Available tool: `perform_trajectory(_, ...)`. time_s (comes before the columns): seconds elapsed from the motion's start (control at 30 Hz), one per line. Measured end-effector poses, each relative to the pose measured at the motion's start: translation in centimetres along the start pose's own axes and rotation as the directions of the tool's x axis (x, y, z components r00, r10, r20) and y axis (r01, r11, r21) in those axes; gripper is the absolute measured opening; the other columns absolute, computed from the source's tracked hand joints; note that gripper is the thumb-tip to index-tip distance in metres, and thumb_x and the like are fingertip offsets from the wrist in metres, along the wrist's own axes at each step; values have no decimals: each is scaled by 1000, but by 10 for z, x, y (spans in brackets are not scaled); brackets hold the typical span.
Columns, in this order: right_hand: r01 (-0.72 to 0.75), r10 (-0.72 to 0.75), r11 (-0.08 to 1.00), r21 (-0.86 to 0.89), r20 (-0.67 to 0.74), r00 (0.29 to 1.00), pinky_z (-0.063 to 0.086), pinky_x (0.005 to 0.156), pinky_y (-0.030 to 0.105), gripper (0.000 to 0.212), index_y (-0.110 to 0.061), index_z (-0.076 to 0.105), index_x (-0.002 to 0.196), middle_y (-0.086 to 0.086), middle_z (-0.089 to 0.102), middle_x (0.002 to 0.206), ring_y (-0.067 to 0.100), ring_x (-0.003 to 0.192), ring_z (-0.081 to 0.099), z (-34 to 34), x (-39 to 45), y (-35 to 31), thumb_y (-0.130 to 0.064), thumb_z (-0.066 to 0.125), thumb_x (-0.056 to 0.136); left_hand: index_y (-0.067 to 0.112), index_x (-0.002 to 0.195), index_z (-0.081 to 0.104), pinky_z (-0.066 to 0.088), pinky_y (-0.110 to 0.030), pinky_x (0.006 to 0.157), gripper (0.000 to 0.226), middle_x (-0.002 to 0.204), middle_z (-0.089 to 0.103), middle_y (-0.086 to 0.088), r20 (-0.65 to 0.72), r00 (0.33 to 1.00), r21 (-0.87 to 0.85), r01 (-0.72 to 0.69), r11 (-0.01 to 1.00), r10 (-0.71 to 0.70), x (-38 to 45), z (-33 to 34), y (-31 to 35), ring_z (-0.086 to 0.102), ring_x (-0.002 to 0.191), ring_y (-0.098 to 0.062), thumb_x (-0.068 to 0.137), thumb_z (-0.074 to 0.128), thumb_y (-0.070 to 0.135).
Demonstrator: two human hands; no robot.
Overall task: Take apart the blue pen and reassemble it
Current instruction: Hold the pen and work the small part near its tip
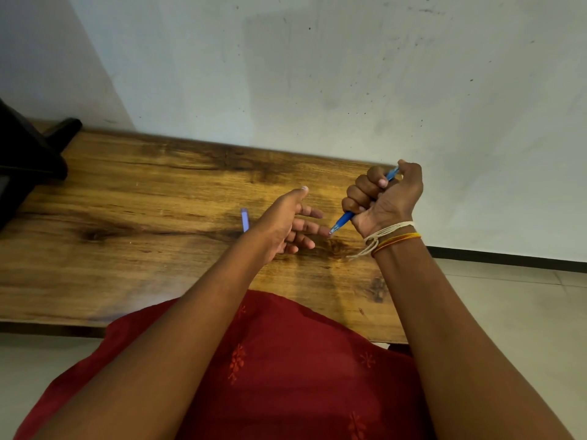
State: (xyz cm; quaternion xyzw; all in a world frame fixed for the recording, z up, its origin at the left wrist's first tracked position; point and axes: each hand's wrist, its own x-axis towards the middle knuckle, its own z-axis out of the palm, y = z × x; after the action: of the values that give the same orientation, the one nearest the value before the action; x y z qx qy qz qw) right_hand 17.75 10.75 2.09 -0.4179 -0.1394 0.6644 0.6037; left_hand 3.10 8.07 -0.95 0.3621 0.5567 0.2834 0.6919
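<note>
Blue pen (344, 218): clenched in the right hand's fist, above the right part of the worktop; tip points down and left, rear end sticks out at the top by the thumb.
Why held so: judged from the grip, a full fist steadies the barrel so the other hand can work at the tip end.
Right hand (386, 195): closed tight round the pen, fingers curled, thumb over the upper end; threads are tied round the wrist.
Left hand (290, 222): open and empty, fingers spread toward the pen; one fingertip sits at or just beside the pen's tip, and actual contact cannot be told.
Pen cap (245, 220): pale blue, lying on the wooden worktop (143, 198) just left of the left hand, likely set aside to keep it within reach.
Step in hand: probably loosening the tip section, or seating it again; which one cannot be told.
</note>
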Motion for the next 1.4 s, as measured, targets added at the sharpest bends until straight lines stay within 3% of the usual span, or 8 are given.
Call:
perform_trajectory(0.7, -21, 20, 1000, 12, 18, 1000, 13, 44, 19, 52, -19, 31, 43, -6, 17, 40, 11, 38, 12, -3, 1, 2, -47, 30, 87, 11, 110, 63, 32, -23, 48, 57, 81, 76, -5, -6, 1000, 14, -4, 1000, 4, 0, 0, 0, 55, 52, -13, 97, 28, 53)
perform_trajectory(0.87, 24, -21, 998, -66, 43, 999, 13, 45, 18, 51, -19, 30, 44, -6, 18, 40, 11, 38, 12, 0, 1, 2, -44, 28, 88, 12, 110, 63, 32, -23, 49, 56, 81, 76, -5, -1, 1000, 10, 4, 1000, -4, -1, 1, 1, 55, 52, -13, 96, 28, 53)
perform_trajectory(1.07, 40, -24, 981, -191, 84, 996, 11, 48, 23, 60, -18, 32, 49, -7, 21, 40, 10, 39, 15, 2, -2, 4, -59, 30, 93, 13, 109, 64, 34, -24, 50, 56, 89, 76, -7, -12, 1000, -9, 6, 1000, -6, -1, 2, 2, 58, 54, -14, 96, 28, 54)
perform_trajectory(1.23, 77, -48, 940, -333, 95, 994, 17, 48, 25, 38, -17, 42, 61, -7, 28, 44, 9, 42, 19, 4, 1, 8, -35, 41, 95, 13, 110, 64, 34, -24, 51, 50, 94, 75, -7, -33, 997, -35, -64, 997, 63, -3, 3, 5, 58, 57, -14, 97, 32, 49)
perform_trajectory(1.4, 62, -17, 949, -309, 149, 989, 20, 49, 25, 23, -17, 43, 68, -6, 29, 49, 9, 45, 21, 3, 4, 11, -23, 41, 91, 14, 114, 64, 36, -22, 49, 29, 88, 75, -4, -13, 986, 66, -162, 985, 164, -6, 6, 5, 60, 58, -12, 96, 51, 31)
